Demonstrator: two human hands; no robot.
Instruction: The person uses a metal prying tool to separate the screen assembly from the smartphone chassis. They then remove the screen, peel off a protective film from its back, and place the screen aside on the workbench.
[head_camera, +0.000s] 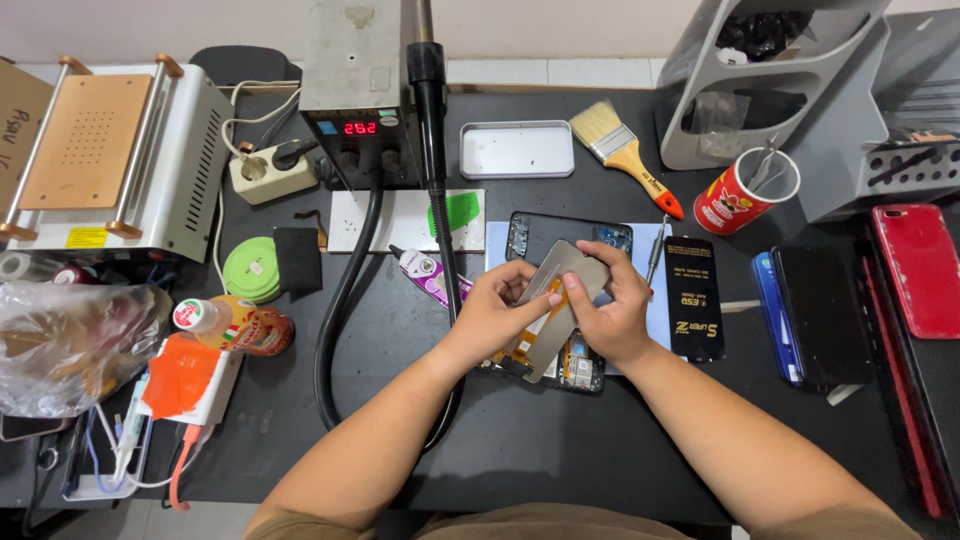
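Observation:
Both my hands meet over an opened phone body (560, 235) lying on the black table (560, 440). My left hand (495, 310) and my right hand (612, 305) together hold a thin grey display panel (572, 268), tilted up off the phone. An orange flex cable (530, 335) hangs from the panel's underside toward the phone's exposed circuit board (580, 365). My right thumb presses on the panel's back; my left fingers pinch its left edge.
A hot-air station (358, 95) with a red readout and black hose (340, 300) stands behind. A paintbrush (625, 155), metal tray (517, 150), red cup of tools (745, 190), dark phones (815, 315), a red phone (918, 270), glue tube (428, 275) and a heating-plate machine (110, 155) surround the work.

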